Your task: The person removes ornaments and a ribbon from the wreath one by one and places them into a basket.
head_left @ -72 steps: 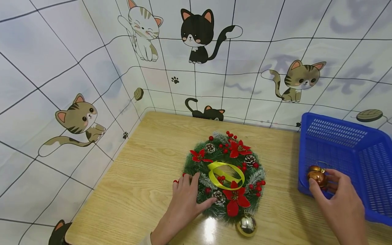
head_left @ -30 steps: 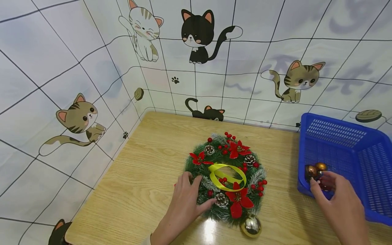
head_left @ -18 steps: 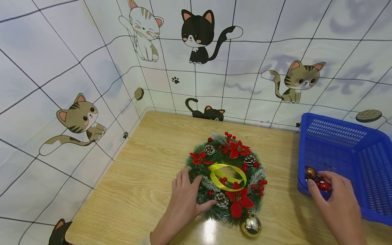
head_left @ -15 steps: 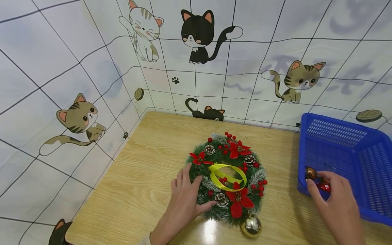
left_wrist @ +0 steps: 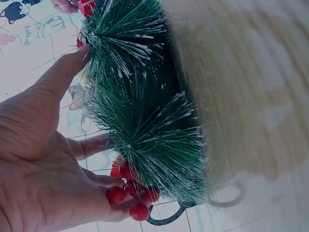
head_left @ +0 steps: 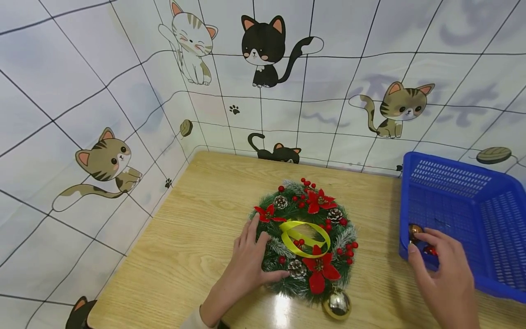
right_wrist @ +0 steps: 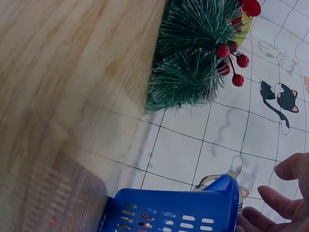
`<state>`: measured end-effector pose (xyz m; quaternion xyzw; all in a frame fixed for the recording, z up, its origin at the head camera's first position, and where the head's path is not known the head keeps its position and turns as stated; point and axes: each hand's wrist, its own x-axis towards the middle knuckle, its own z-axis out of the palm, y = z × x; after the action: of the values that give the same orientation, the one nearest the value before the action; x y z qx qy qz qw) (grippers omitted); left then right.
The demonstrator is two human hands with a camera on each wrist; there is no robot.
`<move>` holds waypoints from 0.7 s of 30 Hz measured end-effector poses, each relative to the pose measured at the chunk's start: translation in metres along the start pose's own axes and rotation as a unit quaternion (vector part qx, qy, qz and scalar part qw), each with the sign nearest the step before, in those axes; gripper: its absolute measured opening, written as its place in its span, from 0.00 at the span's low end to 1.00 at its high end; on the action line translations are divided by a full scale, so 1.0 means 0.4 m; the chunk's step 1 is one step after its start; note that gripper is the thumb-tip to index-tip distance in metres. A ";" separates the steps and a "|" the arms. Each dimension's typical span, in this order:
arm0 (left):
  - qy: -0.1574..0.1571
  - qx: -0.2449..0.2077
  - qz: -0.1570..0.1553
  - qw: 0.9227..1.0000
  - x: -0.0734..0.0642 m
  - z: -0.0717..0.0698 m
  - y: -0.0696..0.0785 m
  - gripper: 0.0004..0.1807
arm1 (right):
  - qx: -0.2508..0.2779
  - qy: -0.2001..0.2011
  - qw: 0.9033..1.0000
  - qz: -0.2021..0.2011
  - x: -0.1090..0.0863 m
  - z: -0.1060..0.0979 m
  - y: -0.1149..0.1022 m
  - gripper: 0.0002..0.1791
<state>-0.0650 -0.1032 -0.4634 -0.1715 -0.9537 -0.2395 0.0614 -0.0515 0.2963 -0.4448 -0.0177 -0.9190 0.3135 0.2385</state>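
Observation:
A green wreath (head_left: 269, 283) with red poinsettias, berries and frosted pinecones lies on the table. My left hand (head_left: 246, 262) rests at its left side, thumb by a pinecone (head_left: 297, 268) and fingers extended along the outer rim. In the left wrist view, the fingers reach past red berries (left_wrist: 139, 211). My right hand (head_left: 441, 269) is over the blue basket's (head_left: 404, 201) near left corner, thumb and fingers apart. Its index fingertip is at a copper bauble (head_left: 415, 230); a red ornament (head_left: 430, 250) shows below, partly hidden by the hand.
Yellow ribbon (head_left: 306, 252) loops over the wreath's centre. A gold bauble (head_left: 338, 303) sits at the wreath's near edge. Behind the wooden table (head_left: 185, 237) hang white walls (head_left: 328, 91) with printed cats.
Earlier my right hand pinched a copper bauble; it has let go and drawn slightly left among the ornaments. My left fingers have slid forward along the rim. The wreath shifted slightly right earlier.

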 end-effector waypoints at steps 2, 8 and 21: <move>-0.007 -0.007 0.000 1.000 0.001 0.001 -0.001 0.46 | 0.011 0.018 0.999 -0.024 -0.004 0.006 -0.004 0.18; -0.023 -0.005 -0.001 1.000 0.002 0.001 -0.003 0.47 | 0.042 0.041 0.995 -0.079 -0.012 0.024 -0.011 0.15; -0.044 0.037 0.008 0.998 0.000 -0.002 -0.001 0.50 | 0.043 0.014 0.993 -0.107 -0.027 0.045 -0.017 0.19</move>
<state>-0.0652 -0.1039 -0.4631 -0.1869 -0.9623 -0.1958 0.0277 -0.0493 0.2786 -0.4577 0.0869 -0.8979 0.3248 0.2843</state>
